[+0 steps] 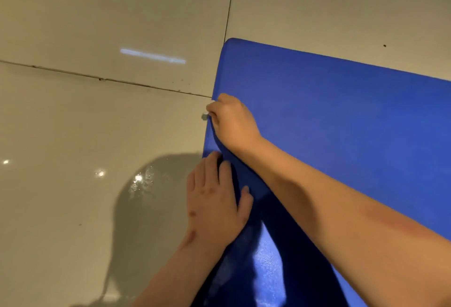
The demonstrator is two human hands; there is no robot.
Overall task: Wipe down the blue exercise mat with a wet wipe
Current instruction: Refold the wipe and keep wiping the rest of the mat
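Note:
The blue exercise mat (341, 116) lies on the tiled floor and fills the right half of the view. My right hand (231, 121) rests on the mat's left edge, fingers curled around a small white wet wipe (206, 114) that mostly hides under the fingers. Just below it, my left hand (217, 199) presses on the same edge, its fingers bent over the mat's rim. Both forearms cast a dark shadow on the near part of the mat.
Glossy beige floor tiles (97, 123) with dark grout lines spread to the left and behind the mat. A shadow and bright light reflections lie on the tile at lower left.

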